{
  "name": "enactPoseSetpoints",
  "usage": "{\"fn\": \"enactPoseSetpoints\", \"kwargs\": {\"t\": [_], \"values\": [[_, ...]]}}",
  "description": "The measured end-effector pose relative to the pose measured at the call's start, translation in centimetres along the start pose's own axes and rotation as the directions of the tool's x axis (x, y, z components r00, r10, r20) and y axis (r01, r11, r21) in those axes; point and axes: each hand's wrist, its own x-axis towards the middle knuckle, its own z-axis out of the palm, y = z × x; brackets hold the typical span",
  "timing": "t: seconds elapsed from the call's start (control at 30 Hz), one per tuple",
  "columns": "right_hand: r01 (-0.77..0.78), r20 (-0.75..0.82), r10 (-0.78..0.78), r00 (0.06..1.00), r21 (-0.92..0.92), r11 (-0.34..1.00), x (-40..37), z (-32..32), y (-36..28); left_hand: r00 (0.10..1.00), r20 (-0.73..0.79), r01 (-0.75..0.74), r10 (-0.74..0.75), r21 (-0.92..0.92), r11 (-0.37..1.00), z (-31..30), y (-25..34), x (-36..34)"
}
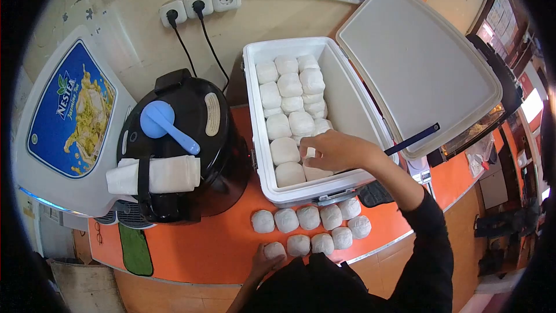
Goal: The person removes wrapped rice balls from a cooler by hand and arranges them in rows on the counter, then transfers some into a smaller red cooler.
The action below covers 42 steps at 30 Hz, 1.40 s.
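Rows of round white wrapped bundles (285,150) fill the left part of an open white cooler box (351,93). Over the box's front part, my right hand (336,149) reaches in with curved fingers around or just above a bundle; whether it grips it is partly hidden. On the orange table in front of the box lie two rows of similar bundles (308,218). My left hand (266,262) is at the near left end of the front row, its fingers against a white bundle (274,250).
A black rice cooker (185,95) with a blue paddle (168,126) and folded white cloth (171,175) stands left. Beside it is a Nestea dispenser (75,110). The box's lid (420,64) leans open at right. A green cloth (136,249) lies front left.
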Motion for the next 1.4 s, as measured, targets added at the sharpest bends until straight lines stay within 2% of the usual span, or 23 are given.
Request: {"fn": "enactPoseSetpoints", "kwargs": {"t": [0.07,0.1,0.17,0.23,0.27,0.33,0.37,0.43,0.47,0.53,0.57,0.63,0.67,0.73,0.8,0.9,0.97,1.07,1.13,1.23,1.3,1.37,1.4], "values": [[-0.152,0.367,0.215,0.905,-0.194,0.969,4.1,2.1,4.4,0.999,-0.017,-0.041,0.042,0.029,0.999,0.4,-1.3,0.8],[-0.147,0.366,0.212,0.906,-0.197,0.969,4.6,2.1,4.2,0.997,-0.061,-0.032,0.038,0.089,0.995,1.0,0.2,0.3],[-0.449,0.634,0.428,0.645,-0.139,0.883,5.4,3.1,3.5,0.994,-0.11,-0.011,0.028,0.148,0.989,0.9,-0.1,0.7],[-0.452,0.641,0.409,0.649,-0.108,0.886,6.0,5.8,5.3,0.973,-0.081,-0.186,0.216,0.276,0.943,1.1,-4.1,2.4],[-0.461,0.645,0.395,0.654,-0.075,0.884,6.2,6.9,6.0,0.975,-0.081,-0.18,0.209,0.274,0.945,1.5,-5.6,2.3],[-0.491,0.623,0.43,0.654,-0.084,0.867,6.2,6.8,5.4,0.973,-0.176,-0.009,0.149,0.614,0.789,2.0,-7.3,2.2],[-0.515,0.618,0.446,0.647,-0.077,0.854,6.4,6.8,5.5,0.973,-0.176,-0.01,0.15,0.615,0.789,1.5,-6.2,1.7],[-0.538,0.618,0.459,0.638,-0.069,0.84,6.4,6.7,5.6,0.966,-0.152,0.028,0.209,0.864,0.503,-0.6,-0.3,-0.8],[-0.47,0.603,0.425,0.675,-0.092,0.878,6.2,6.4,5.5,0.966,-0.151,0.026,0.21,0.866,0.5,-2.1,1.6,-0.7],[-0.4,0.591,0.389,0.707,-0.12,0.909,5.7,4.8,4.9,0.996,0.08,-0.065,0.039,0.355,0.933,-5.4,5.2,-0.2],[-0.335,0.562,0.336,0.756,-0.109,0.936,5.5,3.3,4.4,0.996,0.08,-0.064,0.038,0.352,0.934,-6.7,8.3,-0.5],[-0.21,0.436,0.219,0.873,-0.069,0.975,4.7,1.0,3.7,0.931,0.362,-0.083,0.054,0.063,0.995,-9.1,15.1,-1.8],[-0.151,0.332,0.157,0.93,-0.044,0.988,4.0,0.0,3.4,0.93,0.363,-0.079,0.051,0.063,0.995,-9.9,17.5,-2.4],[-0.079,0.243,0.062,0.968,0.06,0.995,2.4,-4.1,0.1,0.872,0.383,-0.22,0.305,-0.25,0.943,-11.0,21.8,-3.4],[0.173,0.005,-0.173,0.985,0.048,0.984,0.6,-6.2,-2.6,0.786,0.285,-0.368,0.549,-0.497,0.786,-10.5,26.7,-4.1],[0.101,0.046,-0.106,0.993,0.107,0.989,-1.8,-8.2,-9.0,0.805,0.105,-0.445,0.584,-0.543,0.712,-7.1,33.6,-5.1],[0.043,0.088,-0.056,0.995,0.141,0.989,-2.6,-7.4,-10.6,0.862,-0.052,-0.37,0.504,-0.745,0.556,-5.4,35.7,-5.7],[0.173,0.138,-0.205,0.969,0.215,0.961,-2.4,-6.4,-9.6,0.918,-0.201,-0.362,0.342,-0.777,0.516,-5.1,34.4,-5.6],[0.246,0.152,-0.325,0.933,0.387,0.888,-1.4,-7.6,-7.3,0.937,-0.127,-0.307,0.326,-0.745,0.592,-6.1,31.7,-5.9],[0.034,0.053,-0.041,0.998,0.136,0.99,1.9,-6.0,-0.2,0.968,-0.057,-0.221,0.244,-0.655,0.723,-7.5,25.1,-5.7],[-0.121,0.207,0.169,0.964,-0.224,0.967,3.0,-3.7,4.2,0.979,-0.069,-0.194,0.192,-0.602,0.774,-7.8,21.3,-5.4],[-0.134,0.467,0.307,0.829,-0.367,0.92,4.0,-1.0,7.7,0.995,-0.073,0.014,-0.066,-0.56,0.828,-7.6,18.3,-5.3],[-0.15,0.546,0.373,0.75,-0.409,0.9,4.8,1.2,9.7,0.995,-0.076,0.014,-0.069,-0.564,0.826,-7.3,16.9,-4.9]]}}
